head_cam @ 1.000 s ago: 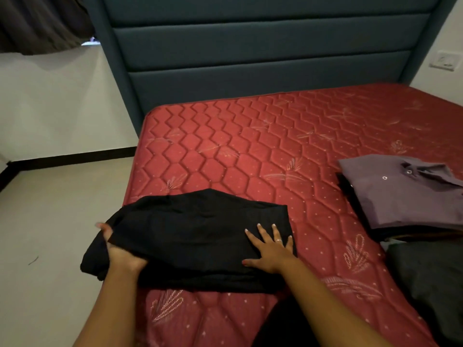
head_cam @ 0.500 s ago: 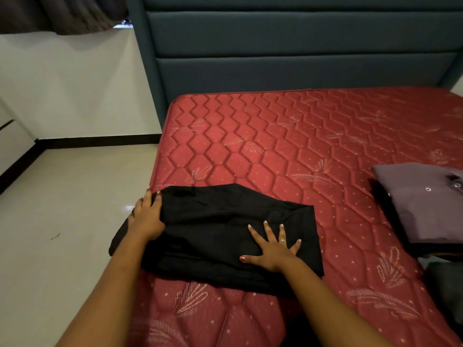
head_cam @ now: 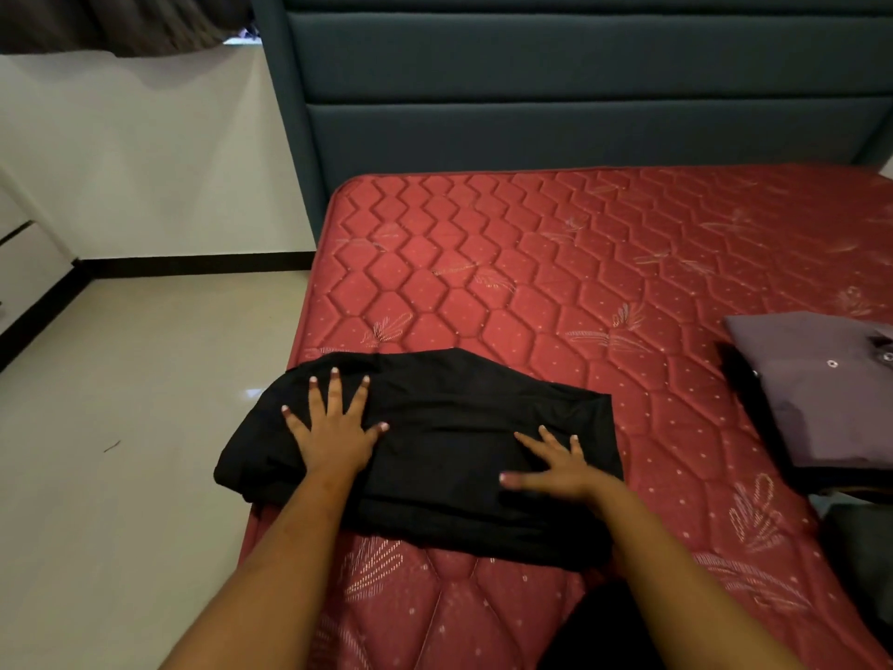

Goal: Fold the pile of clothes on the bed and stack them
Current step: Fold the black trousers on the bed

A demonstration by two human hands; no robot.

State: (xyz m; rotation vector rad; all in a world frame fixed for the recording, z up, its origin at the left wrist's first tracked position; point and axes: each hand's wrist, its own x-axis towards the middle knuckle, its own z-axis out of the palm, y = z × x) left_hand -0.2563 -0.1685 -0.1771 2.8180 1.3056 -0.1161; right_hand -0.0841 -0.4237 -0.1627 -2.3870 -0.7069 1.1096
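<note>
Black folded garment [head_cam: 459,456] on red quilted mattress [head_cam: 531,282], at its near left edge, both hands flat on top.

Left hand [head_cam: 333,437]: fingers straight and spread, pressing the garment's left part, which overhangs the mattress side. Right hand [head_cam: 563,476]: fingers straight and splayed, pressing near the garment's right edge; neither hand grips anything. Purple buttoned shirt [head_cam: 831,408], folded, lies well apart to the right on a black layer [head_cam: 744,394]. Dark grey cloth [head_cam: 865,548] just in front of it. Teal padded headboard [head_cam: 580,89] behind. Pale glossy floor [head_cam: 121,427] left. Dark curtain [head_cam: 121,21] upper left.
</note>
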